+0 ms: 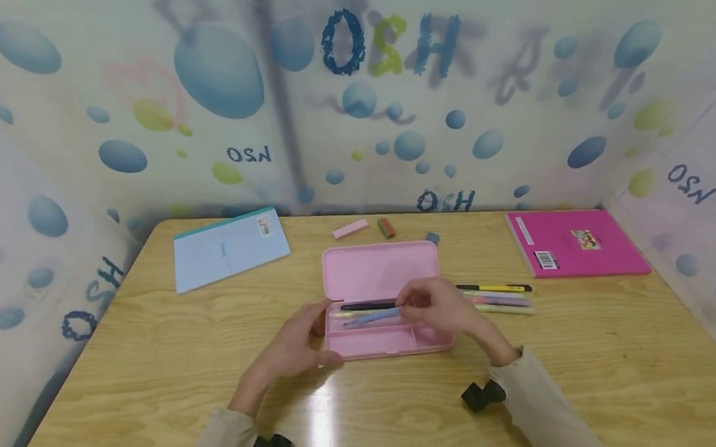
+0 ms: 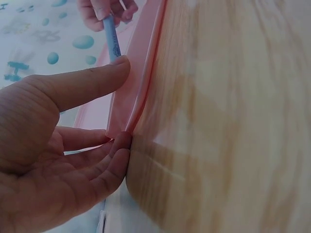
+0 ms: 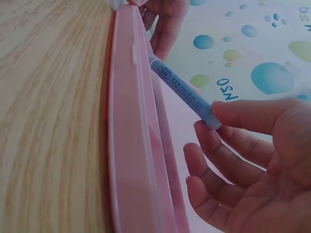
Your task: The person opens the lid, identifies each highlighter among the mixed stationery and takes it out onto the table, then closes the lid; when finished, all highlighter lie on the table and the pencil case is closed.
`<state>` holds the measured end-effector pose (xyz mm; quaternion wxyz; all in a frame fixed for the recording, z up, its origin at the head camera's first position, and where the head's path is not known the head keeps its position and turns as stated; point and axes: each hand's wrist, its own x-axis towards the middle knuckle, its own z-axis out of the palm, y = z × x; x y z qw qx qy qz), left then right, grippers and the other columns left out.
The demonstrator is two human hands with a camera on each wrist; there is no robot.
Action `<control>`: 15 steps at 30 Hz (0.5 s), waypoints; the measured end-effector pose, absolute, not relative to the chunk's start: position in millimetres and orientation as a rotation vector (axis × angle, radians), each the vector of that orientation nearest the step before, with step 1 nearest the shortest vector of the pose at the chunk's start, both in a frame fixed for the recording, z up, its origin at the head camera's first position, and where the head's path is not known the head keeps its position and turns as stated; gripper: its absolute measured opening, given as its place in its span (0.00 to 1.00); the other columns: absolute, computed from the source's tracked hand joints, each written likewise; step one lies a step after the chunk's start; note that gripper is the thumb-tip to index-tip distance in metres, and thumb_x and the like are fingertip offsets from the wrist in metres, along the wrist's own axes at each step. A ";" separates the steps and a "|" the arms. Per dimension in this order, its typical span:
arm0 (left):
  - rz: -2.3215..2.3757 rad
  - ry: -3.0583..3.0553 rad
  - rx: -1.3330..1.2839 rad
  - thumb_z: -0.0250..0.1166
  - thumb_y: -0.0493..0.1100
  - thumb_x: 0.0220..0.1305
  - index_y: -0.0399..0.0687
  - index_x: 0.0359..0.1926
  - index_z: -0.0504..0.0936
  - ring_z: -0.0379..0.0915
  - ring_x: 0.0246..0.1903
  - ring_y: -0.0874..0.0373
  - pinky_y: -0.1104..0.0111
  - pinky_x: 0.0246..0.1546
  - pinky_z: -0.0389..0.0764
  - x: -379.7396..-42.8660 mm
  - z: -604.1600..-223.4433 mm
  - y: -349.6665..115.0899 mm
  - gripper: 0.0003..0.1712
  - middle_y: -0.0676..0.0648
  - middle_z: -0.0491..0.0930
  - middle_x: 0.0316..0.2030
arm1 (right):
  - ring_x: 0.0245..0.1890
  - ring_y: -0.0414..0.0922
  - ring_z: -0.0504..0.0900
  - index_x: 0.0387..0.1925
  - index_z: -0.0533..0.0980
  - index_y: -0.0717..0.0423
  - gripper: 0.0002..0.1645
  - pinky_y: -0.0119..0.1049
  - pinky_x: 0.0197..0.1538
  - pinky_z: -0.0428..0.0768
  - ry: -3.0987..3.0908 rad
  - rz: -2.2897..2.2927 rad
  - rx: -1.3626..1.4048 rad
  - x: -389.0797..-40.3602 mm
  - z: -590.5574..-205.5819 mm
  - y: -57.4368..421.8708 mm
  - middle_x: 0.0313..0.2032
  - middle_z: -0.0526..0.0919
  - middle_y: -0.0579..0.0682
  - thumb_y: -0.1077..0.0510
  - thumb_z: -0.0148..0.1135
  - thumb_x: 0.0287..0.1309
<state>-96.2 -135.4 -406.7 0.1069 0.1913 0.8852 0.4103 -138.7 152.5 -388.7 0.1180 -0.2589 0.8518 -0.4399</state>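
A pink pencil case (image 1: pixel 370 344) lies on the table with its lid (image 1: pixel 381 269) folded back. My left hand (image 1: pixel 297 341) holds its left end, fingertips against the end wall and thumb at the front corner, as the left wrist view shows. With thumb and fingertips, my right hand (image 1: pixel 438 305) pinches one end of a light blue highlighter (image 3: pixel 182 90). The highlighter slants down over the case's long compartment, its far end low inside. A black pen (image 1: pixel 368 306) and other slim pens lie behind it there. The front compartments show bare pink floor.
Right of the case lie a yellow-and-black pen (image 1: pixel 498 288) and several pale highlighters (image 1: pixel 508 308). Behind it are a pink bar (image 1: pixel 350 228), a green-and-orange block (image 1: pixel 386 228) and a blue-grey piece (image 1: pixel 433 238). A blue notebook (image 1: pixel 232 250) lies left, a magenta book (image 1: pixel 578 242) right.
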 end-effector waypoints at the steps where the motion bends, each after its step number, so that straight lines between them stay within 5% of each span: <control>1: 1.212 2.605 0.565 0.78 0.42 0.43 0.41 0.68 0.64 0.70 0.41 0.54 0.61 0.44 0.74 -96.0 -406.5 -135.4 0.50 0.41 0.73 0.52 | 0.30 0.42 0.77 0.35 0.80 0.57 0.04 0.31 0.35 0.77 2.476 -1.319 -0.745 -139.1 -388.7 152.8 0.30 0.81 0.46 0.63 0.64 0.57; 15: 1.233 2.591 0.577 0.78 0.43 0.44 0.41 0.67 0.65 0.70 0.42 0.54 0.60 0.44 0.75 -96.2 -405.5 -135.6 0.49 0.43 0.74 0.50 | 0.33 0.46 0.79 0.37 0.81 0.57 0.06 0.34 0.38 0.79 2.463 -1.522 -0.511 -142.1 -381.1 161.9 0.32 0.83 0.49 0.59 0.65 0.58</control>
